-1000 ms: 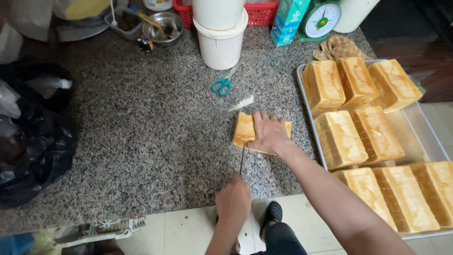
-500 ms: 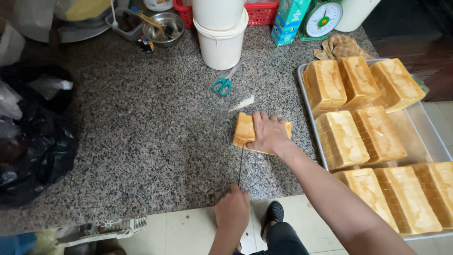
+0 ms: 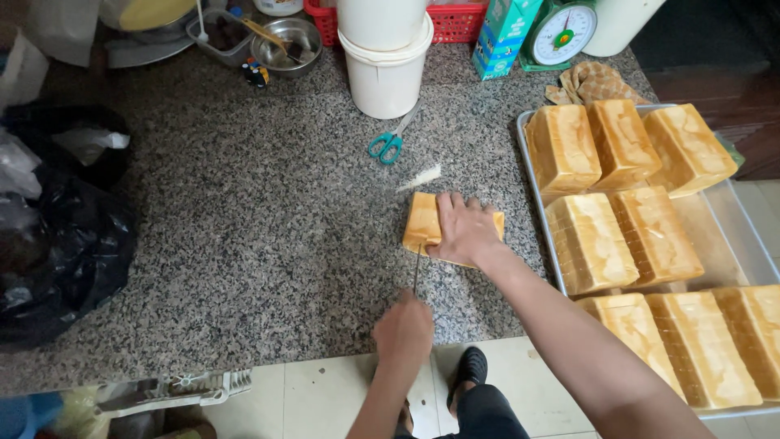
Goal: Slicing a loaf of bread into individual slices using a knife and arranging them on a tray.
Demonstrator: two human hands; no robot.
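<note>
Bread loaf (image 3: 422, 221) under right hand (image 3: 465, 230), knife (image 3: 417, 272) in left hand (image 3: 404, 332).

Right hand (image 3: 465, 232) covering much of the bread loaf (image 3: 424, 223), knife (image 3: 417, 272) handle hidden in left hand (image 3: 404, 332)

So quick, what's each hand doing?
Left hand: closed around the handle of a thin-bladed knife.
Right hand: open, pressed flat on the golden rectangular bread loaf.

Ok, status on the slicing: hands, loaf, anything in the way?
Right hand flat on loaf, pinning it to counter. Left hand grips knife, blade at loaf's near edge. Bread scrap and scissors lie beyond, clear.
</note>
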